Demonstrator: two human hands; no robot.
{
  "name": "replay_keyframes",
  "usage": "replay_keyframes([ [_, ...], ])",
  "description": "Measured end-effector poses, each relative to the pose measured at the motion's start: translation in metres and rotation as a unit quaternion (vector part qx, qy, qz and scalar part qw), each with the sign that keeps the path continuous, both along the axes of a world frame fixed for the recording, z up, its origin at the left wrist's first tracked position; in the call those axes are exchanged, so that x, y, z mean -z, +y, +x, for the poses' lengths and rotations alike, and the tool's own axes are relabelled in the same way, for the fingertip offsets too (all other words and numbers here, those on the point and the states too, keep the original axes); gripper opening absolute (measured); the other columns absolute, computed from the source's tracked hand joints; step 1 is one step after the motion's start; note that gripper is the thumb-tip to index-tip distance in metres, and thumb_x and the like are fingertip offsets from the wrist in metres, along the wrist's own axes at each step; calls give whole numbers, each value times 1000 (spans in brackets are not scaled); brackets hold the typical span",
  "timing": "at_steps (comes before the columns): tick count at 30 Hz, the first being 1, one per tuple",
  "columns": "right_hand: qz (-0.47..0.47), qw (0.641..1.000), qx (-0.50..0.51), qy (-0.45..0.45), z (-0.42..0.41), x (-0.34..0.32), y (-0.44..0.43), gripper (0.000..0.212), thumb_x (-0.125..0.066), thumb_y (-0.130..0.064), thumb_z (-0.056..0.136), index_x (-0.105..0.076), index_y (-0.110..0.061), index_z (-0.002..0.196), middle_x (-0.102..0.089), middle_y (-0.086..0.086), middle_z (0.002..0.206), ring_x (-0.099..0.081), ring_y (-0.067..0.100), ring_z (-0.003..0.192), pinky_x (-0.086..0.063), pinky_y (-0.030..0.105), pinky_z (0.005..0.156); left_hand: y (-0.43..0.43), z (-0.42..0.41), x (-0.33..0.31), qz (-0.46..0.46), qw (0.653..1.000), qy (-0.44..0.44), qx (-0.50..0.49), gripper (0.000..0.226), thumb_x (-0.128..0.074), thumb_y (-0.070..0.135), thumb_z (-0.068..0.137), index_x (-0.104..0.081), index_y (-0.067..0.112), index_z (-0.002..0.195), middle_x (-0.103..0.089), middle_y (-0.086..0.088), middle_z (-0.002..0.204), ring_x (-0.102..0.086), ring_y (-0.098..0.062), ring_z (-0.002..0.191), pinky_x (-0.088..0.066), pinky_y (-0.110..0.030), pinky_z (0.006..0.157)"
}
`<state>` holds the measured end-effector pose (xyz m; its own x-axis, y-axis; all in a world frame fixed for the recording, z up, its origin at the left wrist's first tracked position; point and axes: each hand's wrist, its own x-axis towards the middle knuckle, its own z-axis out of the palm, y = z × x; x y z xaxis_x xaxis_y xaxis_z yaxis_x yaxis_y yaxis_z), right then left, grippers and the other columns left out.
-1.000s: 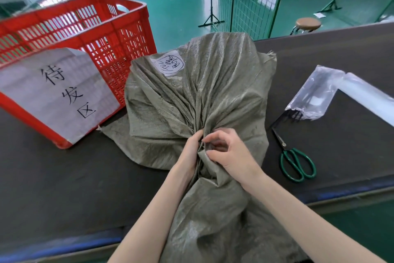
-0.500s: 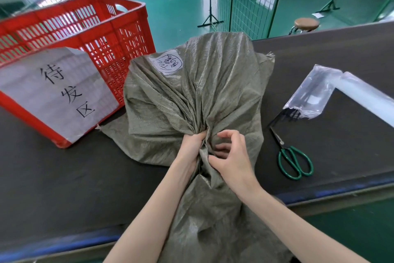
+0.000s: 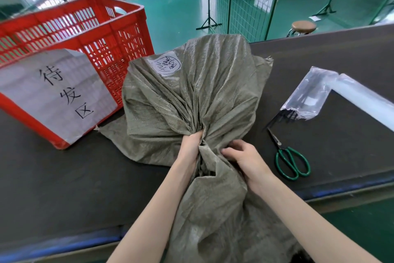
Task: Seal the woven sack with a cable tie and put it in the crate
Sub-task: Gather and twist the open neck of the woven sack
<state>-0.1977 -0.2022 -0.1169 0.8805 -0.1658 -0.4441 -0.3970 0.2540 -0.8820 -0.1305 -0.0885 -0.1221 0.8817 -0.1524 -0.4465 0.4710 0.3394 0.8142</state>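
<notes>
A grey-green woven sack (image 3: 191, 92) lies bulging on the dark table, with its loose mouth hanging over the front edge toward me. My left hand (image 3: 191, 145) clutches the gathered neck from the left. My right hand (image 3: 245, 156) presses folds of the neck in from the right. A red plastic crate (image 3: 96, 34) with a white paper sign stands at the left, empty as far as I can see. Black cable ties (image 3: 283, 117) stick out of a clear plastic bag (image 3: 309, 96) at the right. No tie is on the sack.
Green-handled scissors (image 3: 292, 162) lie right of my right hand. A white roll (image 3: 366, 102) lies at the far right. The dark table (image 3: 64, 177) has a blue front edge. Beyond it are a green floor, a wire fence panel and a stool.
My right hand has shifted its fingers from pinching the neck to pressing more folds in lower down. My left hand keeps its grip on the neck.
</notes>
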Motion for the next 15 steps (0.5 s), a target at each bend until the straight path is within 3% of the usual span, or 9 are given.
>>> replay_keyframes([
  [1, 3, 1000, -3, -21, 3, -2, 0, 22, -59, 6, 82, -64, 1, 103, -71, 11, 94, -67, 13, 77, -53, 21, 68, 2, -1, 1, -2, 1000, 11, 7, 25, -51, -2, 91, -61, -6, 113, -73, -4, 65, -69, -12, 52, -55, -22, 47],
  [3, -5, 998, -4, -63, 9, -5, 1, 26, -61, 11, 79, -65, -1, 101, -72, 11, 96, -67, 17, 85, -53, 26, 80, 6, -3, 4, -6, 999, 31, 10, 33, -57, 9, 90, -62, -9, 117, -75, -12, 85, -72, -19, 65, -61, -29, 63],
  [5, -10, 996, -6, -93, 14, -9, 1, 31, -64, 13, 75, -65, -2, 102, -71, 11, 100, -65, 18, 91, -50, 32, 89, 10, -6, 8, 2, 999, 50, 19, 39, -63, 22, 87, -66, -3, 117, -73, -17, 101, -72, -23, 76, -59, -35, 79],
  [10, -1, 990, -15, -140, 19, -10, 5, 37, -71, 10, 72, -64, -4, 105, -71, 9, 101, -66, 17, 92, -50, 33, 93, 19, -9, 11, 75, 994, 44, 70, 37, -62, 39, 88, -74, 8, 103, -77, -10, 93, -73, -20, 82, -56, -33, 87],
  [13, -29, 990, -34, -137, 20, -5, 9, 44, -82, -11, 63, -65, -15, 103, -69, 13, 111, -66, 25, 104, -48, 42, 100, 20, -10, 4, 71, 989, 51, 115, 45, -57, 49, 87, -72, 14, 111, -73, -12, 113, -67, -25, 108, -44, -41, 108],
  [15, -47, 989, -54, -129, 17, 0, 12, 55, -87, -29, 55, -65, -24, 105, -64, 15, 118, -62, 27, 112, -46, 46, 103, 20, -10, 0, 46, 988, 64, 134, 47, -49, 52, 92, -70, 16, 115, -72, -9, 116, -65, -22, 111, -40, -39, 111],
])
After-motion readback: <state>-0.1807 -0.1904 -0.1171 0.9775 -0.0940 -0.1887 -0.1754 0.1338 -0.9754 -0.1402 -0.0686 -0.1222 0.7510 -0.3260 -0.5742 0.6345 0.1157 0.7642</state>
